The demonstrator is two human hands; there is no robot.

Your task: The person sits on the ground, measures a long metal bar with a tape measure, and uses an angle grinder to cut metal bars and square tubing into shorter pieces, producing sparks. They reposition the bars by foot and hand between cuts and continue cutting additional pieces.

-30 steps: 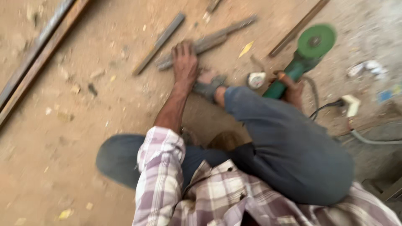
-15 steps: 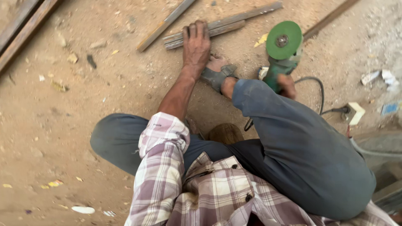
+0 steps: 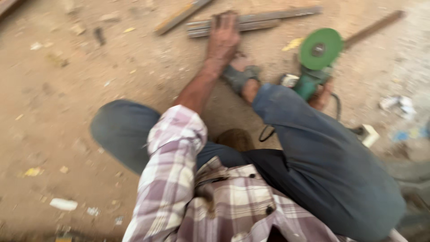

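The person crouches low on a dusty dirt floor [image 3: 67,112], and from where I stand I count two hands at work, one power tool and a scatter of long metal pieces. The left hand [image 3: 222,38] is stretched well forward on a straight arm, palm down and fingers spread flat, pressing on a bundle of grey metal bars [image 3: 268,20] that lies across the far edge of the floor; there look to be two or three bars lying tight together, though the blur keeps me from a sure count. One more flat bar [image 3: 179,17] lies slanted just to the left of the bundle, and a single thin rusty rod [image 3: 374,28] angles away toward the far right corner. The right hand [image 3: 321,96] sits low beside the right knee, mostly hidden behind the trouser leg, closed around the body of one green angle grinder [image 3: 313,67]; its round green disc [image 3: 320,48] faces up, near the bars but apart from them. A black cord [image 3: 268,133] trails from under the leg. One sandalled foot [image 3: 241,78] rests just below the left hand, close to the bundle. A small white plug block [image 3: 369,134] lies on the floor to the right, and bits of paper scrap [image 3: 62,204] dot the near left.
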